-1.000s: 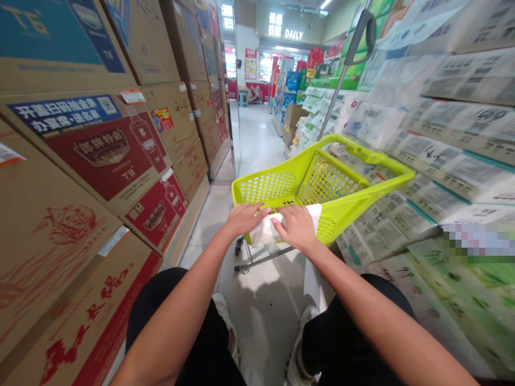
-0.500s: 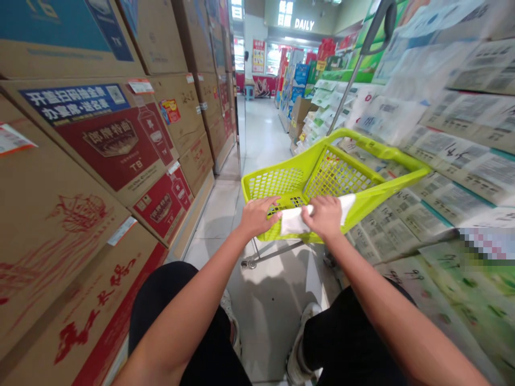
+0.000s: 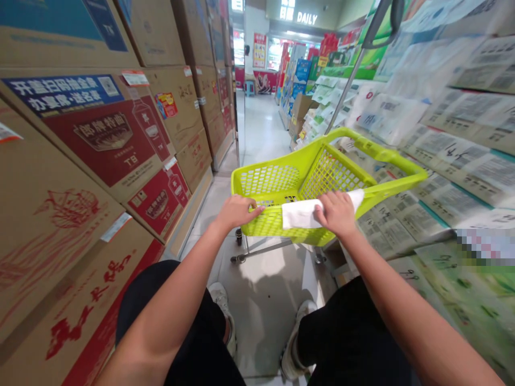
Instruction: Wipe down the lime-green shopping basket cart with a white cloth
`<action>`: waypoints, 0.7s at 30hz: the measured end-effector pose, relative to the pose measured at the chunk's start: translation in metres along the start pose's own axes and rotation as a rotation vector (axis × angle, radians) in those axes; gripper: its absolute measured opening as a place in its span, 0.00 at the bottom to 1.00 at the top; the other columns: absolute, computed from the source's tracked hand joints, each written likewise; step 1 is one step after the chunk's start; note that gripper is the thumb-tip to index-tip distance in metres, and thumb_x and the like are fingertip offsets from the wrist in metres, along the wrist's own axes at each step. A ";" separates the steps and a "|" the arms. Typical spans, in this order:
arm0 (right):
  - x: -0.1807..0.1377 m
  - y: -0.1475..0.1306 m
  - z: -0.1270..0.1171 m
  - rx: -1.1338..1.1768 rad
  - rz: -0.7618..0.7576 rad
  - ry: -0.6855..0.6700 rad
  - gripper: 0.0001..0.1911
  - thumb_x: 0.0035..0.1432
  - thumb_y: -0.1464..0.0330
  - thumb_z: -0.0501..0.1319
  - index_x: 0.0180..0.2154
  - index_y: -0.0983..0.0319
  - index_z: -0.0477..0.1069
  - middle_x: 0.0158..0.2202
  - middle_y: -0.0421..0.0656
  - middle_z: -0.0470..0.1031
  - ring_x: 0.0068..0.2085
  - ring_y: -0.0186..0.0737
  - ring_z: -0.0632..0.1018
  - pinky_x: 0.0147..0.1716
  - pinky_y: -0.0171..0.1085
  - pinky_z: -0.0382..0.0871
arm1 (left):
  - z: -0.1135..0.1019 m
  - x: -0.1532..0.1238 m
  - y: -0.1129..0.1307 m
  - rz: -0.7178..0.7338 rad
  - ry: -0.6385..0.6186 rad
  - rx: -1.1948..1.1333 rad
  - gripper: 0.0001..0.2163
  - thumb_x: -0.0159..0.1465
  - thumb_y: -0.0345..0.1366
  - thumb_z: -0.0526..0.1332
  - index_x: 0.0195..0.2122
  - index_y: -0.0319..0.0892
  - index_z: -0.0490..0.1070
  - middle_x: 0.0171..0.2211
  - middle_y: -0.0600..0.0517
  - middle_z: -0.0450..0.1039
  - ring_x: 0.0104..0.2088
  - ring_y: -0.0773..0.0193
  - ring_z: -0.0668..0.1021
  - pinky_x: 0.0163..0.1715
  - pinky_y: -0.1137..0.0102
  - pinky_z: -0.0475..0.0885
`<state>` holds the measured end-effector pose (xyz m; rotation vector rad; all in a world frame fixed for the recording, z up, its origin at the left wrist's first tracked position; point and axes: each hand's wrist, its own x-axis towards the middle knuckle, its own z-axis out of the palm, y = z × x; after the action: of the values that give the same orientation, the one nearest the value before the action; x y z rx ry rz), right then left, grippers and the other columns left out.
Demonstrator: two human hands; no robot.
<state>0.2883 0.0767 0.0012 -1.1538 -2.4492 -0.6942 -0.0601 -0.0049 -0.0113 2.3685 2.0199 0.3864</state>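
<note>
A bright yellow-green shopping cart (image 3: 273,220) with lattice sides stands sideways in front of me. Over its near rim lies a white cloth (image 3: 300,214), running along the edge to the right. My left hand (image 3: 237,210) grips the rim at the left corner, its thumb laid along the top. On the right part of the cloth, my right hand (image 3: 337,213) is closed, pressing it to the rim. Its fingers reach over the edge, and the palm side is hidden. The basket floor shows only partly, with openings in it.
Stacked cartons (image 3: 104,139) rise along the left. Wrapped paper packs (image 3: 454,150) are piled on the right, close to the cart's handle. A grey-handled metal pole (image 3: 346,96) slants up behind the cart. The tiled aisle (image 3: 261,128) runs ahead to a lit shop area.
My left hand has slid left to the cart's corner, and my right hand has moved right along the rim on the cloth. The cart's near end has shifted slightly left.
</note>
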 end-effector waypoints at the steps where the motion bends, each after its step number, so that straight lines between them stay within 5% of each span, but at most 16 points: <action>1: -0.002 0.015 -0.003 -0.025 0.029 -0.004 0.22 0.72 0.56 0.48 0.40 0.59 0.76 0.39 0.51 0.74 0.45 0.55 0.68 0.50 0.49 0.57 | -0.003 0.000 0.000 0.006 -0.017 0.000 0.34 0.73 0.63 0.43 0.46 0.46 0.84 0.39 0.43 0.85 0.44 0.49 0.83 0.46 0.60 0.71; 5: -0.001 0.035 -0.006 -0.062 0.174 0.075 0.21 0.70 0.55 0.50 0.38 0.59 0.76 0.39 0.52 0.73 0.47 0.56 0.68 0.52 0.52 0.57 | -0.013 -0.003 0.012 0.022 -0.103 0.042 0.34 0.73 0.62 0.43 0.45 0.45 0.84 0.39 0.42 0.85 0.43 0.50 0.84 0.43 0.62 0.72; 9: 0.010 0.019 0.000 -0.022 0.338 0.179 0.23 0.68 0.53 0.53 0.38 0.60 0.79 0.42 0.54 0.74 0.49 0.58 0.69 0.58 0.57 0.56 | -0.016 -0.009 0.036 0.052 -0.213 0.149 0.33 0.68 0.62 0.52 0.41 0.38 0.84 0.37 0.36 0.84 0.41 0.43 0.85 0.39 0.60 0.73; 13: 0.019 0.002 0.002 0.038 0.347 0.124 0.24 0.67 0.51 0.54 0.40 0.61 0.81 0.45 0.54 0.74 0.52 0.58 0.70 0.64 0.60 0.52 | -0.015 -0.013 0.052 0.027 -0.256 0.155 0.32 0.67 0.61 0.53 0.43 0.34 0.84 0.40 0.32 0.83 0.43 0.38 0.85 0.38 0.57 0.76; 21: 0.032 -0.091 0.003 0.274 0.172 0.130 0.15 0.68 0.56 0.58 0.40 0.57 0.78 0.43 0.48 0.74 0.50 0.54 0.71 0.64 0.54 0.55 | -0.018 -0.017 0.058 -0.047 -0.267 0.124 0.31 0.65 0.59 0.55 0.46 0.36 0.83 0.42 0.34 0.84 0.44 0.40 0.85 0.40 0.58 0.78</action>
<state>0.1971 0.0478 -0.0110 -1.1537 -2.2205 -0.3582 -0.0096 -0.0337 0.0125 2.2855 2.0225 -0.0562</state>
